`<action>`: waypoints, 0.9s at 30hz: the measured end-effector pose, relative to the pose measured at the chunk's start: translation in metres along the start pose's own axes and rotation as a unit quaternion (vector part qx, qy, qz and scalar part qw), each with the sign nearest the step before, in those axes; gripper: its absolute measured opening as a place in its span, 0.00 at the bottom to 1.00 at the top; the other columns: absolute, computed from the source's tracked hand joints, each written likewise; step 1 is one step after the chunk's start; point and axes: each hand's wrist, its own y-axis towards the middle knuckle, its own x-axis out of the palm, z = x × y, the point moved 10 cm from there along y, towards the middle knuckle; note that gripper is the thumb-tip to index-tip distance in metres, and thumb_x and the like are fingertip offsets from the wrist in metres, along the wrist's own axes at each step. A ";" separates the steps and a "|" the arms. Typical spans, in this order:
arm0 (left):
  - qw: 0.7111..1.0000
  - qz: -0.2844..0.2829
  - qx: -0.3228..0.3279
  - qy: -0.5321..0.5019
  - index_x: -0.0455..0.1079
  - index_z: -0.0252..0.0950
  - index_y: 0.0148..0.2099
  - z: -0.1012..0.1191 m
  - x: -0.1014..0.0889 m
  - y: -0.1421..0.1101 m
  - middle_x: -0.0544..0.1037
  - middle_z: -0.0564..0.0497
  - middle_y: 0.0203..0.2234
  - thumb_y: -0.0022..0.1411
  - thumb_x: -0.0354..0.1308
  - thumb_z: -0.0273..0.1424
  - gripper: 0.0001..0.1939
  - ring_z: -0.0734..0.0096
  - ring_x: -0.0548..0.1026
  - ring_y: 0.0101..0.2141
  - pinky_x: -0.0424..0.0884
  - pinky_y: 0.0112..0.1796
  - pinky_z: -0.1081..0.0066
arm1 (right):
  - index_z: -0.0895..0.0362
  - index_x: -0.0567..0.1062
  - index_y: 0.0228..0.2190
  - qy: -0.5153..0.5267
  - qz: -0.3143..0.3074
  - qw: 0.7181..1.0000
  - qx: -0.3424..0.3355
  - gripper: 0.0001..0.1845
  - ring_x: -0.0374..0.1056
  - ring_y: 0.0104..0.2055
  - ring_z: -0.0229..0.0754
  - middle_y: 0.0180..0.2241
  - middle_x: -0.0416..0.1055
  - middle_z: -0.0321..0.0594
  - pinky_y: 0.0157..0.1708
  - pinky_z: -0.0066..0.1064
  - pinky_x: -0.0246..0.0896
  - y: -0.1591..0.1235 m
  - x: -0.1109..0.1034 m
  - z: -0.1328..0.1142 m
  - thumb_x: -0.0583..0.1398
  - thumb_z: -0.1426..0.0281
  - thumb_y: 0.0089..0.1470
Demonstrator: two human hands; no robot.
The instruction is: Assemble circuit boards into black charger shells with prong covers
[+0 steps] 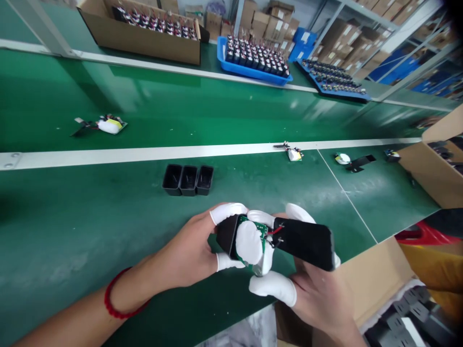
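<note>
My left hand (193, 250), with white fingertip covers, grips a black plastic case (227, 235) between thumb and fingers. My right hand (311, 284), also in white covers, holds a green circuit board (263, 230) bearing a large white blob (249, 242). The board sits at the mouth of the case; how far it is inside I cannot tell. Red and black wires join it to a flat black plate (304, 242), which lies over my right fingers. Just beyond my hands, several open black cases (188, 180) stand side by side on the green bench.
Board assemblies lie on the bench: one at left (109, 125), another (294, 153) on the white strip. Past the strip stand a cardboard box (144, 41), a blue tray (253, 74) and a flat blue tray (340, 94). An open carton (376, 274) of grey parts sits at lower right.
</note>
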 end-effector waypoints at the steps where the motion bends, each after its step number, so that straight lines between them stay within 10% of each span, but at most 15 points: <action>1: 1.000 0.003 0.002 0.004 0.64 0.38 0.56 0.000 0.000 0.000 0.76 0.46 0.51 0.57 0.68 0.31 0.27 0.60 0.78 0.48 0.75 0.47 0.67 | 0.53 0.47 0.69 0.006 0.007 1.000 -0.001 0.49 0.67 0.60 0.58 0.60 0.63 0.59 0.54 0.48 0.70 0.000 0.000 0.000 0.66 0.59 0.56; 8: 1.000 0.012 -0.004 0.010 0.65 0.38 0.55 -0.003 -0.002 -0.001 0.77 0.46 0.50 0.56 0.68 0.30 0.26 0.61 0.78 0.47 0.73 0.49 0.65 | 0.60 0.57 0.65 0.016 0.027 0.999 -0.022 0.43 0.71 0.57 0.50 0.57 0.67 0.57 0.54 0.37 0.70 0.001 0.000 -0.002 0.67 0.63 0.55; 15: 0.999 0.011 -0.007 0.029 0.64 0.38 0.56 -0.002 -0.001 -0.001 0.76 0.47 0.51 0.57 0.66 0.29 0.25 0.62 0.78 0.48 0.73 0.50 0.66 | 0.50 0.40 0.70 -0.051 0.004 0.999 -0.014 0.51 0.68 0.59 0.61 0.61 0.63 0.56 0.51 0.49 0.73 -0.003 0.005 0.001 0.62 0.55 0.58; 27: 0.999 -0.011 -0.039 0.001 0.66 0.40 0.54 -0.007 0.004 -0.001 0.77 0.48 0.50 0.59 0.67 0.34 0.22 0.61 0.79 0.46 0.75 0.45 0.69 | 0.40 0.49 0.67 0.132 0.005 0.991 0.031 0.51 0.72 0.50 0.52 0.52 0.70 0.43 0.48 0.41 0.73 0.005 0.008 0.004 0.70 0.64 0.51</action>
